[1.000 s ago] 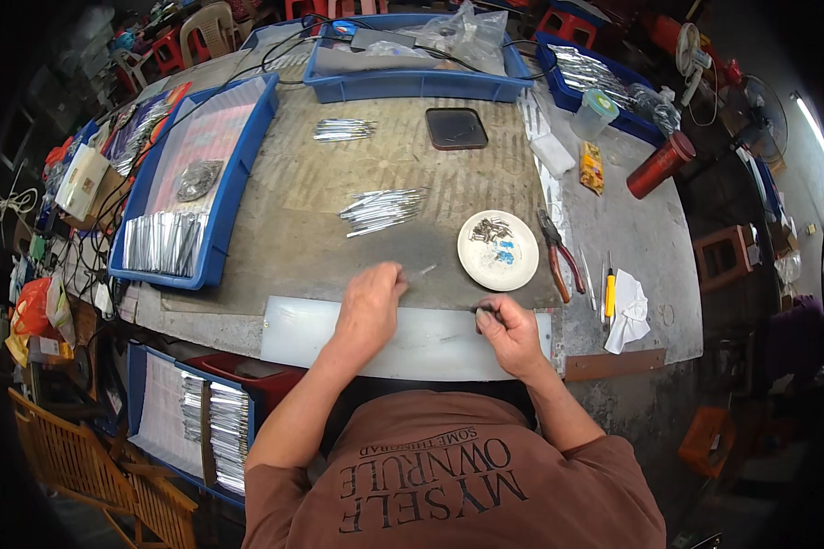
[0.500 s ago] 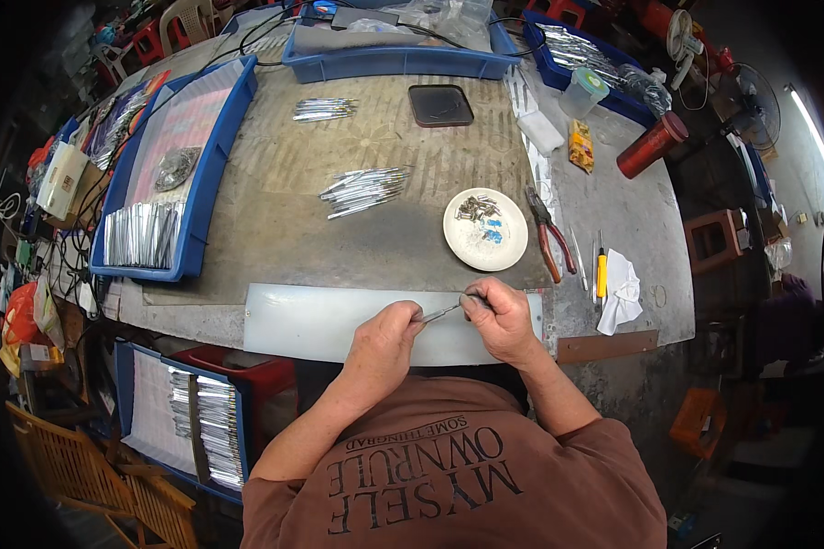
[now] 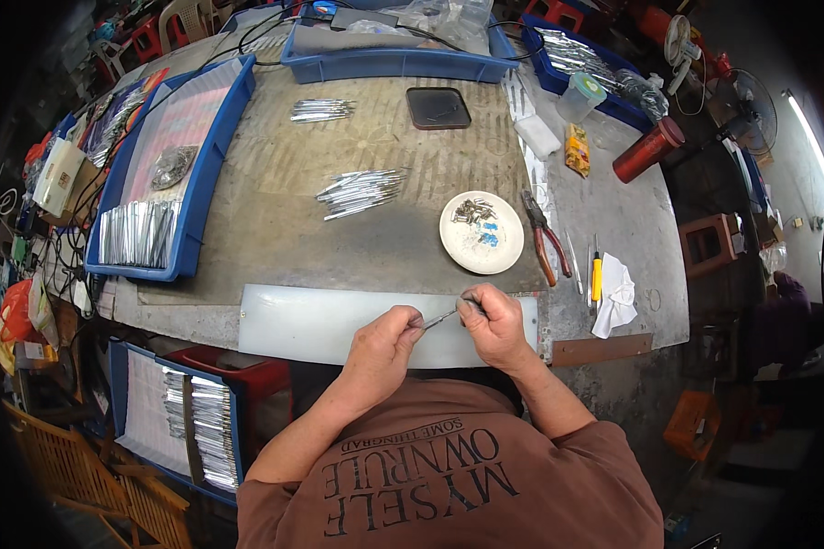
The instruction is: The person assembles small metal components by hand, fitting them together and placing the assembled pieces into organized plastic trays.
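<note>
Between my two hands, above the pale strip board [image 3: 293, 322] at the table's near edge, is a slim silver metal rod [image 3: 441, 318]. My left hand [image 3: 380, 349] pinches one end of it. My right hand [image 3: 494, 325] has its thumb and fingers closed around the other end, hiding that tip. Dark smudges mark the right fingertips. Beyond the hands a cream plate [image 3: 458, 252] carries small metal pieces and bright blue bits. A loose pile of similar silver rods [image 3: 362, 194] lies in mid-table, with a smaller bunch [image 3: 323, 110] farther back.
Right of the plate lie red-handled pliers [image 3: 547, 247], a yellow-handled screwdriver [image 3: 597, 276] and a white cloth [image 3: 616, 297]. A blue tray of rods [image 3: 189, 224] stands at left, another blue tray [image 3: 394, 64] at the back. A black shallow tray [image 3: 439, 119] and red tumbler [image 3: 648, 151] stand farther off.
The whole view has shifted slightly. Both hands keep their hold on the rod, with only a slight shift of the fingers.
</note>
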A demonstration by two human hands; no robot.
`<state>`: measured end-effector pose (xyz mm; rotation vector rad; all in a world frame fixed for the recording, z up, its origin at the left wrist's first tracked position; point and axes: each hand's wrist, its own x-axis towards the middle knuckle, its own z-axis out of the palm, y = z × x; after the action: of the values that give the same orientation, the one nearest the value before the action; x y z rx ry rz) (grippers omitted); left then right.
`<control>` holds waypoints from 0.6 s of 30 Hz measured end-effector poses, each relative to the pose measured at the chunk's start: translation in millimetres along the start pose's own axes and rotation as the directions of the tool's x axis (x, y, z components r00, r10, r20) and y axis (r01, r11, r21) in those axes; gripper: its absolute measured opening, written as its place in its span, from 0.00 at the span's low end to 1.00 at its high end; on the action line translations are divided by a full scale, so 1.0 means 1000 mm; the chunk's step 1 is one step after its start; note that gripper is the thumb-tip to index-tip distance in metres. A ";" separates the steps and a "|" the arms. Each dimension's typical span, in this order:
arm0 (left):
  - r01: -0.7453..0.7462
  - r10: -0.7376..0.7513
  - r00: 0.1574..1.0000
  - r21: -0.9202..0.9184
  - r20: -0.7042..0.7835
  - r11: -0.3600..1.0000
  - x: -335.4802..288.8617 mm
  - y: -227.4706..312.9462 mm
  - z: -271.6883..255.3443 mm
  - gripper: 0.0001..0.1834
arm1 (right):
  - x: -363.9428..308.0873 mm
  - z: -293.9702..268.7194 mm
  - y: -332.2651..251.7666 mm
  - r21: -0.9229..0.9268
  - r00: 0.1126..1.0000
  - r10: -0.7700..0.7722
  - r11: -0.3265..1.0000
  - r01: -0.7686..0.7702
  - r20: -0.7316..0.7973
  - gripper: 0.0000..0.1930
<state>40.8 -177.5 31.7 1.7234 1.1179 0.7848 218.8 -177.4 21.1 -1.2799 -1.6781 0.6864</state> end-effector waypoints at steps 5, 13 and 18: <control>-0.035 0.037 0.998 -0.035 0.045 0.999 0.000 -0.002 0.001 0.06 | -0.002 -0.001 0.001 0.005 1.000 0.028 1.000 -0.028 0.001 0.06; 0.037 -0.035 0.999 -0.074 0.028 0.997 -0.004 -0.011 -0.002 0.06 | 0.046 -0.034 0.037 -0.320 0.973 -0.232 0.921 0.222 0.005 0.05; 0.042 -0.039 0.999 -0.079 0.030 0.996 -0.005 -0.012 -0.001 0.06 | 0.065 -0.046 0.063 -0.520 0.965 -0.189 0.814 0.259 0.185 0.06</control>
<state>33.3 -179.9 21.0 1.6362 1.0856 0.7677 283.8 -100.1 9.4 -1.3998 -2.1847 0.1421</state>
